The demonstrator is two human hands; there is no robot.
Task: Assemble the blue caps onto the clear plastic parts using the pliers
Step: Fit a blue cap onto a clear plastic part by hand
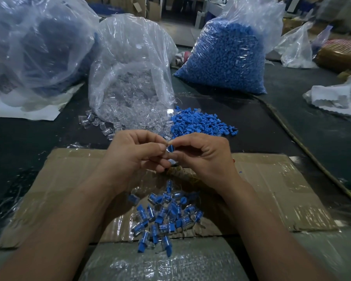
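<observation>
Blue cap [171, 148] and clear plastic part [167, 152] meet between fingertips above the cardboard [272, 189]. The left hand [138, 155] pinches the clear part and the right hand [203, 157] pinches the cap. Assembled pieces [162, 218] lie near, and loose caps [199, 122] lie farther back on the desk [49, 134].

No text, brand, number or sign can be read anywhere in view. One printed label [5, 84] is noted at the far left, lying behind the film of the large clear bag [39, 37] that stands on a white sheet [28, 110]. It shows as a grey rectangular patch with dark marks, but the print is too blurred and too small to make out a single character. Whether it carries words, figures or a code cannot be told.
</observation>
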